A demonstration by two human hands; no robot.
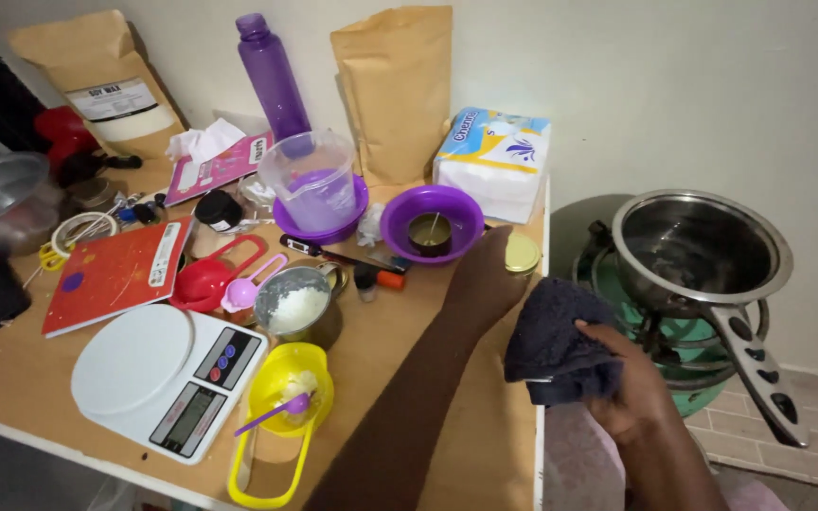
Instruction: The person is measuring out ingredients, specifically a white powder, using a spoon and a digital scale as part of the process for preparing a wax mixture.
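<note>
A dark blue folded cloth (553, 343) is gripped in the right hand (631, 383), fingers clamped on it, off the wooden desk (485, 445) edge. The left hand (487, 274) is stretched beside a purple plastic bowl (431, 220), finger state hidden. Beyond, a steel saucepan (702, 251) sits on the burner; handling it likely calls for the cloth.

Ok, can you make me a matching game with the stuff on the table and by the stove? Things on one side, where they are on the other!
Things:
1. dark blue cloth
2. white kitchen scale
3. steel pot
4. purple bottle

Places:
A. on the green stove
B. at the back, by the wall
C. in the right hand
D. near the table's front edge, beside the yellow scoop

Pairs: 1-C, 2-D, 3-A, 4-B
</note>
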